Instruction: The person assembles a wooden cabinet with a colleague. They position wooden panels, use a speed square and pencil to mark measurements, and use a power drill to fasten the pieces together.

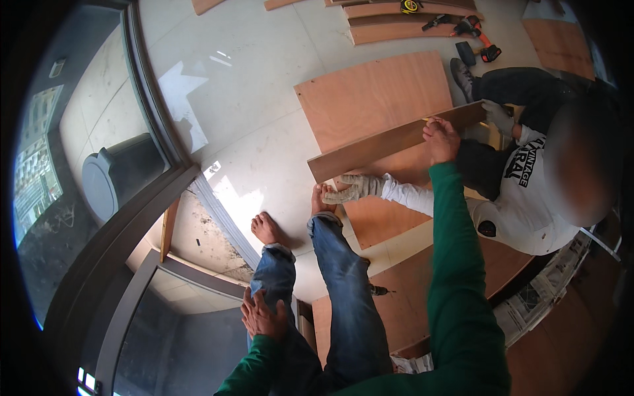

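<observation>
My right hand [441, 140] is closed round a thin yellow pencil [426, 119], over a long narrow wooden board [370, 149]. The board stands tilted, with its long edge up. A co-worker in a white shirt steadies it with two gloved hands: one glove [356, 187] near its left end, the other [499, 117] at its right end. Against the knee of my jeans lies my left hand [263, 318], fingers spread and holding nothing. Behind and beneath the board are plywood sheets [373, 89] on the floor.
Planks [389, 30] lie at the top, with a tape measure [410, 6], a red-and-black drill [485, 43] and a mallet [465, 53]. Another drill [379, 290] rests beside my right leg. A dark-framed glass door [148, 112] rises on the left. Newspaper [538, 300] lies lower right.
</observation>
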`<state>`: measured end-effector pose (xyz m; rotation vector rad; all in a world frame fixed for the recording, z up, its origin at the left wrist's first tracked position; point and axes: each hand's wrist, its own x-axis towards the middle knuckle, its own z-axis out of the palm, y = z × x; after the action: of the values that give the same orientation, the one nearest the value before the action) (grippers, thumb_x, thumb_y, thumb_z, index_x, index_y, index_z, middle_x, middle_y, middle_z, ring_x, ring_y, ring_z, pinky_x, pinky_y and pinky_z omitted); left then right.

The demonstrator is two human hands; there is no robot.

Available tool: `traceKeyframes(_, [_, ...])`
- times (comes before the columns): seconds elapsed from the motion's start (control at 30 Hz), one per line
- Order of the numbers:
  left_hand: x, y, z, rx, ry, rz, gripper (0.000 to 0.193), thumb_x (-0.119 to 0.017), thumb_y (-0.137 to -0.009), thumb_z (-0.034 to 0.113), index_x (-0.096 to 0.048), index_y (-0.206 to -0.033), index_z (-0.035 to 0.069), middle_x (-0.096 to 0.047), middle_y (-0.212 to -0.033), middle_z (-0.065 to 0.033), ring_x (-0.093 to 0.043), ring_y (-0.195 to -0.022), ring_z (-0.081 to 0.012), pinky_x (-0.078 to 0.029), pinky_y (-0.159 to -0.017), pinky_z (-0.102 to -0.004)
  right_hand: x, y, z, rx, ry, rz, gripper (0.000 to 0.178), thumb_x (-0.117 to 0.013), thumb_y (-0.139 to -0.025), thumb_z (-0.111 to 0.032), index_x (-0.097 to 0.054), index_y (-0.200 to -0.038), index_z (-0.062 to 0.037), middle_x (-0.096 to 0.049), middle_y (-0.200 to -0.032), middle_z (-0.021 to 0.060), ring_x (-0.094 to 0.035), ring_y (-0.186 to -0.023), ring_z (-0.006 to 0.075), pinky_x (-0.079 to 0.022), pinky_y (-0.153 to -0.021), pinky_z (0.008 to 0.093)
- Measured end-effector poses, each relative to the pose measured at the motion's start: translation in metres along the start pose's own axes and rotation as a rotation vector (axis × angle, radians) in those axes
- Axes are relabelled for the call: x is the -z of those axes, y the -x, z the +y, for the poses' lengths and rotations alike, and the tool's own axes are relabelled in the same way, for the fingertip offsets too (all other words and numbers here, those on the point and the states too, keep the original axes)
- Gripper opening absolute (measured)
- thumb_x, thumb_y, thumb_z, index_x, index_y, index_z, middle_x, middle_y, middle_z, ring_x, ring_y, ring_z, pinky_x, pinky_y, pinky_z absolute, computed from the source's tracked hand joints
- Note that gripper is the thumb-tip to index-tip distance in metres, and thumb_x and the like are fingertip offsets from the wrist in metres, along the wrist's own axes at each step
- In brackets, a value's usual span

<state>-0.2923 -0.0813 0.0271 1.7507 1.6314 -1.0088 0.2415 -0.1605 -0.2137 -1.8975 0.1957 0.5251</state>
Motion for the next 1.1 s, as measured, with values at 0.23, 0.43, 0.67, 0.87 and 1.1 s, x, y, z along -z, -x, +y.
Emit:
traceKeyframes(0.23, [-0.005, 0.0, 0.003, -0.019, -0.019, -0.055, 0.056, -0.073, -0.084, 0.034, -0.053, -0.131, 0.011, -0.038, -0.156, -0.0177, -0.04, -0.14, -0.0418, -0.039, -0.106, -0.0593, 0.088, -0.049, -0.032, -0.098, 0.097, 0.194, 0.021, -0.076, -0.095, -0.022, -0.073, -0.106, -0.0042, -0.071, -0.09, 0.003, -0.067, -0.075, 0.0117, -0.056, -0.067, 0.0269])
traceKeyframes(0.43, [-0.007, 0.001, 0.002, -0.024, -0.013, -0.061, 0.056, -0.073, -0.084, 0.035, -0.054, -0.131, 0.011, -0.037, -0.157, -0.0165, -0.039, -0.141, -0.0412, -0.037, -0.108, -0.0594, 0.095, -0.049, -0.038, -0.1, 0.256, 0.215, 0.022, -0.075, -0.093, -0.02, -0.074, -0.105, -0.0023, -0.073, -0.089, 0.0043, -0.069, -0.077, 0.0129, -0.056, -0.067, 0.0273])
traceKeyframes(0.67, [-0.007, 0.001, -0.002, -0.022, -0.005, -0.069, 0.056, -0.073, -0.084, 0.034, -0.053, -0.13, 0.011, -0.039, -0.155, -0.0161, -0.04, -0.14, -0.0412, -0.038, -0.107, -0.0596, 0.09, -0.031, -0.049, -0.037, 0.33, 0.186, 0.02, -0.074, -0.093, -0.019, -0.076, -0.104, -0.0015, -0.074, -0.087, 0.0052, -0.07, -0.075, 0.0129, -0.055, -0.065, 0.0267])
traceKeyframes(0.87, [-0.009, 0.002, -0.004, -0.042, 0.004, -0.053, 0.055, -0.073, -0.084, 0.034, -0.053, -0.129, 0.01, -0.042, -0.152, -0.016, -0.042, -0.139, -0.0408, -0.039, -0.105, -0.0593, 0.095, -0.034, -0.054, -0.039, 0.341, 0.212, 0.021, -0.075, -0.094, -0.019, -0.076, -0.105, -0.0007, -0.075, -0.088, 0.0054, -0.072, -0.077, 0.0136, -0.057, -0.065, 0.0264])
traceKeyframes(1.1, [-0.011, 0.003, -0.007, -0.019, 0.02, -0.067, 0.055, -0.073, -0.084, 0.035, -0.054, -0.129, 0.011, -0.043, -0.152, -0.0163, -0.042, -0.139, -0.0402, -0.039, -0.106, -0.0589, 0.102, -0.041, -0.049, -0.15, 0.125, 0.2, 0.026, -0.071, -0.096, -0.017, -0.07, -0.118, -0.0015, -0.074, -0.106, 0.0113, -0.074, -0.094, 0.0218, -0.06, -0.078, 0.0335])
